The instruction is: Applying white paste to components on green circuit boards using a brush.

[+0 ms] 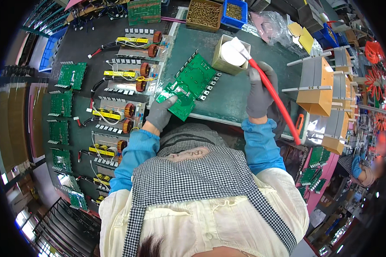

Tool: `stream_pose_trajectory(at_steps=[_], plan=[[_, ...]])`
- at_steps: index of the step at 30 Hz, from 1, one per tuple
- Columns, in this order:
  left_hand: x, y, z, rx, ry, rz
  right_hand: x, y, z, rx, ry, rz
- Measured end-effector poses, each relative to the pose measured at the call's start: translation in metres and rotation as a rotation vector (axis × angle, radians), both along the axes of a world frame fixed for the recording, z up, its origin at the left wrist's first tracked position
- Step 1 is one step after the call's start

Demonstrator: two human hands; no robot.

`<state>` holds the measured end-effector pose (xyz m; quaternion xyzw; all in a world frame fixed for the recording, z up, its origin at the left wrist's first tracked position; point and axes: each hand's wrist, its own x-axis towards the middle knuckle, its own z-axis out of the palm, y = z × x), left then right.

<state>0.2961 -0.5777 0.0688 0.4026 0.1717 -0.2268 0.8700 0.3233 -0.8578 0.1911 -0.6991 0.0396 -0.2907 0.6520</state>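
My left hand (161,112), in a grey glove, grips the near end of a green circuit board (182,103), thumb on top. A second green circuit board (197,75), edged with silver metal tabs, lies just beyond and touches or overlaps it. In my gloved right hand (260,92) is a long red-handled brush (270,88), its white head pointing away to the left. That head rests at a round white tub (230,55), which sits inside a square cream box (221,63). White stuff coats the brush head, and its exact shape is hard to make out.
Left stand several assemblies with copper coils (128,110) and wires, beside a column of green boards (61,105). At the back are a tray of brass screws (204,16) and a blue bin (234,13). Orange-and-grey metal housings (315,85) stand right, near a red-and-black cutter (300,123).
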Motion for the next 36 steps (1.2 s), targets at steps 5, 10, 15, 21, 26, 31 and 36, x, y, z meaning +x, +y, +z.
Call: stream_pose_trajectory(at_steps=[5,10,15,21,26,31,36], plan=[[-0.012,0.023,-0.006,0.428,-0.261,0.035,-0.007,0.011,-0.017,-0.195,0.061,0.013],[-0.022,0.030,-0.013,0.618,-0.346,0.076,0.005,0.023,-0.040,-0.355,0.269,0.080],[-0.028,0.038,-0.017,0.614,-0.325,0.118,0.019,0.023,-0.072,-0.585,0.300,0.132],[-0.033,0.042,-0.008,0.658,-0.266,0.042,0.026,0.030,-0.080,-0.704,0.449,0.166],[-0.034,0.041,-0.007,0.679,-0.313,0.052,0.031,0.022,-0.074,-0.722,0.417,0.152],[-0.034,0.042,-0.011,0.714,-0.327,0.042,0.034,0.024,-0.082,-0.843,0.384,0.190],[-0.036,0.042,-0.013,0.726,-0.329,0.059,0.034,0.016,-0.077,-0.684,0.433,0.204]])
